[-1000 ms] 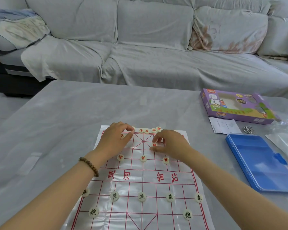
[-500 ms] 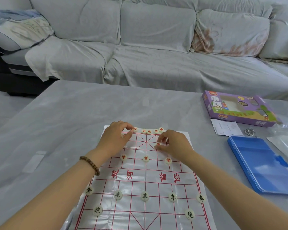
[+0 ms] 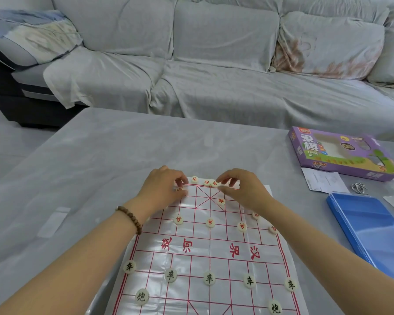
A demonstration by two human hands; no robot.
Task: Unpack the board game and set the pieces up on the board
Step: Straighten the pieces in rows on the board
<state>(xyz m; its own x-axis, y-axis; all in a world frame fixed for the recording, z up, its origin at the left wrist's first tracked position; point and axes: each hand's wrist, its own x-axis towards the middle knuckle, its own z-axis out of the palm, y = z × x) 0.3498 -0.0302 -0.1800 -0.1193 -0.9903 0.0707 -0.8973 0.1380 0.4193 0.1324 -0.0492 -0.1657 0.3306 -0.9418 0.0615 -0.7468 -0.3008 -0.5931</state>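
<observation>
- My right hand (image 3: 243, 192) has left the palace piece (image 3: 221, 201) for the board's (image 3: 209, 258) far edge. Its fingers curl over the back-row pieces (image 3: 206, 183), and I cannot tell whether they grip one.
- My left hand (image 3: 164, 187) pinches a corner piece (image 3: 179, 189) near the far-left corner.
- Risk: my forearms cross low, and a brush could scatter the pawns (image 3: 210, 222) on the slick sheet.

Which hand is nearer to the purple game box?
The right hand. It is at the far edge of the board, with the purple game box off to its right; the left hand lies further left.
</observation>
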